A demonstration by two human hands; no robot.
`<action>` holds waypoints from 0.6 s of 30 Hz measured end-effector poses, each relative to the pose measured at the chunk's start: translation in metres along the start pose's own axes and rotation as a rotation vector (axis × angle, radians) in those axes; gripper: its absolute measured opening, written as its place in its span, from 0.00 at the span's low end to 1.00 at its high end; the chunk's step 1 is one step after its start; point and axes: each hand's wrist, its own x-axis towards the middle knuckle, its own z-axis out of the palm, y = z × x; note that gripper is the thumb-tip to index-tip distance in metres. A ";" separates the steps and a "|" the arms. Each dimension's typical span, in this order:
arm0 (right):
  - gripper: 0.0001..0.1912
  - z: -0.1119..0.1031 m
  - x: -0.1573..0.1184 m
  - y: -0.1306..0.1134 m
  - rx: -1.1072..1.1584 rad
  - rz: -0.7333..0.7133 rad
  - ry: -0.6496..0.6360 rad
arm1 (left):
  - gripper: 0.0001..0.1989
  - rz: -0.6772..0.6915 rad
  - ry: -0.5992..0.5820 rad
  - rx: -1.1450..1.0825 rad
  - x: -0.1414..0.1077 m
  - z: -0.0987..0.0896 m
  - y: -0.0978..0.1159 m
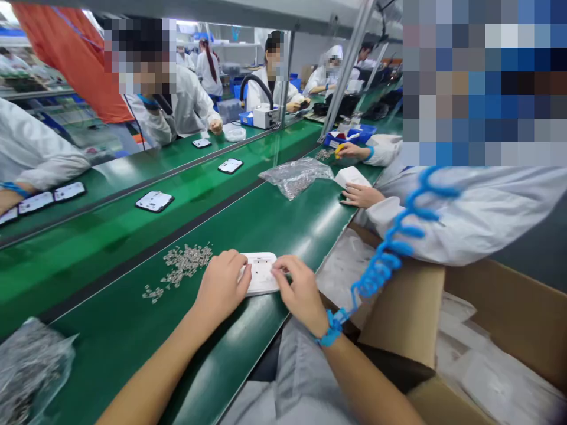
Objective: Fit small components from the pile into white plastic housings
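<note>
My left hand (225, 277) was curled over the left end of a white case (262, 273), gripping it, and my right hand (302, 289) had its thumb and fingertips drawn close together at the right edge. The case lay on the green surface (261, 227) between them, its recessed side up and uncovered, so I judged the work on it unfinished. My fingers hid both ends, and I couldn't tell whether the right ones pinched anything small or what was already fitted inside.

The blue strap (330, 330) on my right wrist ran into a coiled cord (381, 265). At the near left, a clear bag (33, 372) of metal bits was cut off, as was the cardboard box (401, 310) on my right. Just past my left hand, a pile of metal pieces (188, 260) lay loose; it looked like plenty was left, though single shapes were too small to make out.

Farther on lay another bag (299, 177), then a neighbour's hand (361, 195) on a white piece (352, 176). Blocks covered much of that neighbour. Beyond, two panels (154, 201) (230, 165) lay apart, their details unclear.
</note>
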 end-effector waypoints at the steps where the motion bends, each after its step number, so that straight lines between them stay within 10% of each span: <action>1: 0.04 -0.002 0.009 0.003 0.004 0.002 -0.019 | 0.10 -0.063 -0.088 0.000 0.004 0.000 -0.003; 18: 0.04 0.011 0.085 0.016 -0.340 -0.158 -0.577 | 0.09 -0.325 -0.414 0.023 0.036 0.001 -0.002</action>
